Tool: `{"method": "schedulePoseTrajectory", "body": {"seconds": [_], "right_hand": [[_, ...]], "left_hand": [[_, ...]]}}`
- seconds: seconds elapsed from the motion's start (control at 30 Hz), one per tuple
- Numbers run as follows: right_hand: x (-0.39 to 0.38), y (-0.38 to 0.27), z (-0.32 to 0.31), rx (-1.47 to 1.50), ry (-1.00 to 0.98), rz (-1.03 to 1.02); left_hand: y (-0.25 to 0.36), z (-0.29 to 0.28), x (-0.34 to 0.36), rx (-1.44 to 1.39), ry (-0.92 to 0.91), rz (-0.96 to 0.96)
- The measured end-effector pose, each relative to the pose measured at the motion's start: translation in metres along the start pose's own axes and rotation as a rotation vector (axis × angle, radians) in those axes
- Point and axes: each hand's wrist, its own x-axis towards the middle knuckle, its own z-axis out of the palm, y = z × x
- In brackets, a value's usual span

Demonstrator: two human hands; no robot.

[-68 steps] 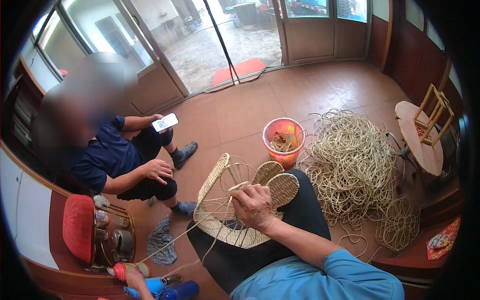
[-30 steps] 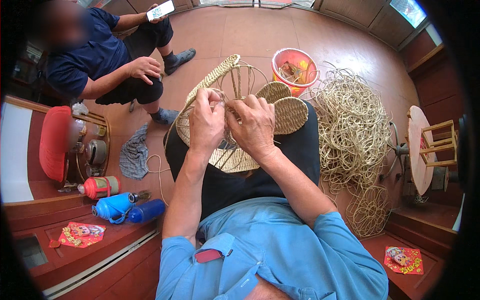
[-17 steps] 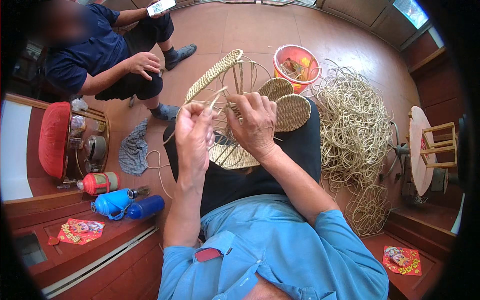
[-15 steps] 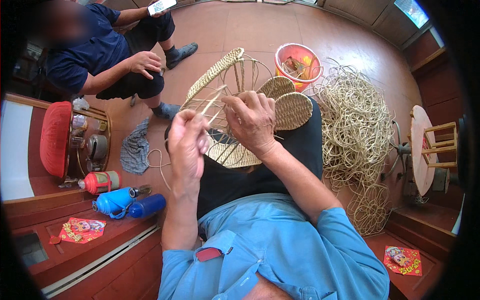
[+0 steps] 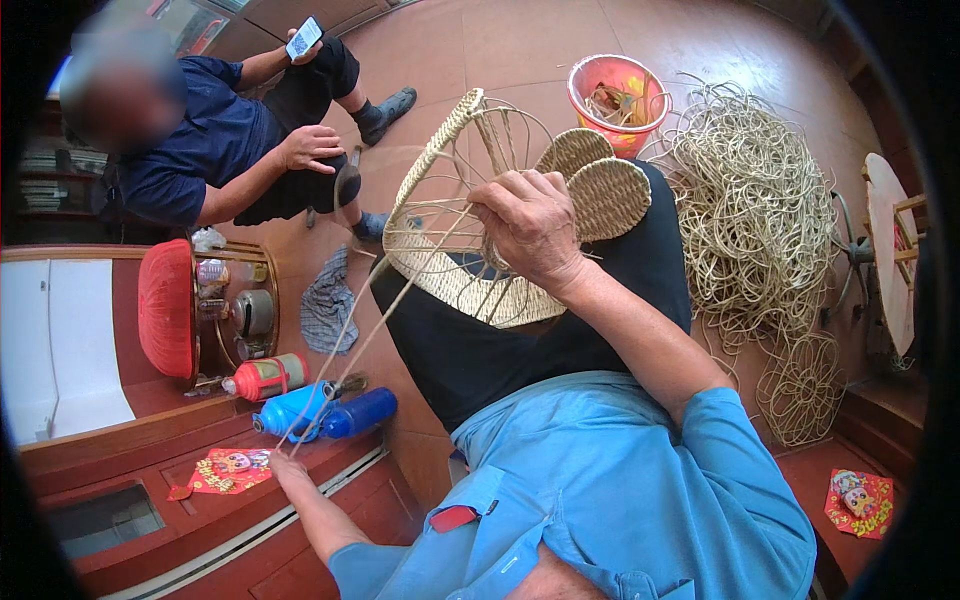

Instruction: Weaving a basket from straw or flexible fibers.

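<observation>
A woven basket-like piece (image 5: 475,298) of pale straw cord over a bare wire frame rests on my lap. Its curved band is tightly woven, and two oval woven pads (image 5: 608,200) stand at its right. My right hand (image 5: 533,225) is closed at the frame, its fingertips pinching the cord where it meets the wires. From there the straw cord (image 5: 400,298) stretches taut toward the lower left. My left hand (image 5: 290,468) grips it far out to the left, with the arm extended; its fingers are small and partly hidden.
A large heap of loose straw cord (image 5: 750,210) lies on the floor at right, beside a red bucket (image 5: 618,105). Left are blue flasks (image 5: 360,413), a red flask (image 5: 268,377), a grey cloth (image 5: 327,300) and a seated person (image 5: 230,130) holding a phone (image 5: 304,38).
My left hand has swung from beside the frame down to the far left, drawing the cord out long. My right hand stays at the frame. The whole view has shifted.
</observation>
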Motion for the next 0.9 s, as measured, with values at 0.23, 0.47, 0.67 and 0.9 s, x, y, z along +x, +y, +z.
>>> {"method": "schedulePoseTrajectory", "body": {"seconds": [0.23,0.47,0.67,0.9], "right_hand": [[-0.003,-0.001,0.0,0.023,-0.024,-0.011],[-0.001,-0.003,-0.005,0.042,-0.026,0.02],[0.001,-0.006,-0.004,0.061,-0.018,0.032],[0.004,-0.004,-0.007,0.08,-0.013,0.043]], "left_hand": [[-0.056,0.152,-0.191,0.645,-0.474,1.029],[0.008,0.242,-0.551,0.31,-0.748,1.701],[-0.007,0.266,-0.552,0.258,-0.919,1.47],[-0.024,0.188,-0.293,0.527,-0.322,1.365]]}}
